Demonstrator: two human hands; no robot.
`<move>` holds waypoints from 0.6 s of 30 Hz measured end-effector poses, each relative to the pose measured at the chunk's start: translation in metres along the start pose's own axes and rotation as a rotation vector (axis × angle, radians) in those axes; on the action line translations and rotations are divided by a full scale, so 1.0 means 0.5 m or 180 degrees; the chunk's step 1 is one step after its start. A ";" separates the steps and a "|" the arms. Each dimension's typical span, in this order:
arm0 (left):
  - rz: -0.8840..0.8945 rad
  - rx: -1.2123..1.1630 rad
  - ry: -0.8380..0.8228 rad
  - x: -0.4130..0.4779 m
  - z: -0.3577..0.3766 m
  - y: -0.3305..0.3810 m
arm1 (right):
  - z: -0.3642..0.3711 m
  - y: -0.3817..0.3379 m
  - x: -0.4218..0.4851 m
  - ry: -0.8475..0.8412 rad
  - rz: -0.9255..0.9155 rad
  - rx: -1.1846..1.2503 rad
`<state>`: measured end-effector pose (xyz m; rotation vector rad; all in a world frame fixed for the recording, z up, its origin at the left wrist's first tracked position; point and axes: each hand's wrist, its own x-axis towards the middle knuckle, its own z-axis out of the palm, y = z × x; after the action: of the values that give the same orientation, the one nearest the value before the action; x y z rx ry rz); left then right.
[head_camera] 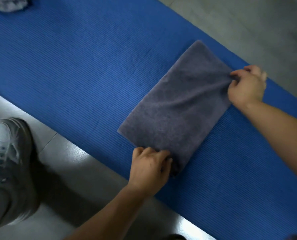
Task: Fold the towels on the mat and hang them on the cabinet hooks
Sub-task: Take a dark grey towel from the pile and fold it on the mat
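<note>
Between hands (150,163), folded towel (177,104), corners pinched

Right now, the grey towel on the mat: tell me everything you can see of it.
The grey towel is a dark grey, slightly bluish cloth with a soft, terry-like nap. It is folded into a rectangle and lies flat, set diagonally near one long edge of the ribbed blue mat. Stacked layers show at its near corner, where the left hand grips it. The right hand pinches the corner at the other end of the same long edge, and creases fan out from that pinch.
</note>
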<state>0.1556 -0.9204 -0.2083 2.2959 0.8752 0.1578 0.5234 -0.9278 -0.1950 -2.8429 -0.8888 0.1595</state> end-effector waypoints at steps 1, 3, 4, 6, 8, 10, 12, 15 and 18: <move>-0.0071 0.0064 0.0201 0.015 -0.015 -0.013 | -0.002 -0.021 -0.004 0.0021 -0.0315 0.0003; -0.0440 0.0219 0.0594 0.051 -0.050 -0.045 | -0.002 -0.074 -0.009 -0.0184 -0.0850 0.0229; -0.0710 0.0309 0.0660 0.069 -0.071 -0.062 | 0.000 -0.104 -0.008 -0.0355 -0.1006 0.0365; -0.1245 0.0414 0.0532 0.096 -0.110 -0.096 | 0.008 -0.160 0.003 -0.0620 -0.1243 0.0435; -0.1647 0.0223 0.0252 0.113 -0.136 -0.128 | 0.018 -0.207 0.035 -0.0779 -0.1438 0.0323; -0.1890 -0.0156 -0.0025 0.120 -0.147 -0.150 | 0.027 -0.242 0.085 -0.0942 -0.1587 0.0071; -0.1938 -0.0390 -0.0269 0.123 -0.150 -0.162 | 0.032 -0.262 0.137 -0.1227 -0.1632 -0.0353; -0.1883 -0.0580 -0.0425 0.121 -0.155 -0.167 | 0.029 -0.273 0.190 -0.1598 -0.1610 -0.1030; -0.1919 -0.0680 -0.0259 0.112 -0.159 -0.175 | 0.014 -0.277 0.209 -0.1431 -0.1651 -0.1186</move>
<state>0.1242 -0.7936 -0.2082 1.7440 1.3879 -0.1027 0.5306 -0.7547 -0.1821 -2.8090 -1.8880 0.6396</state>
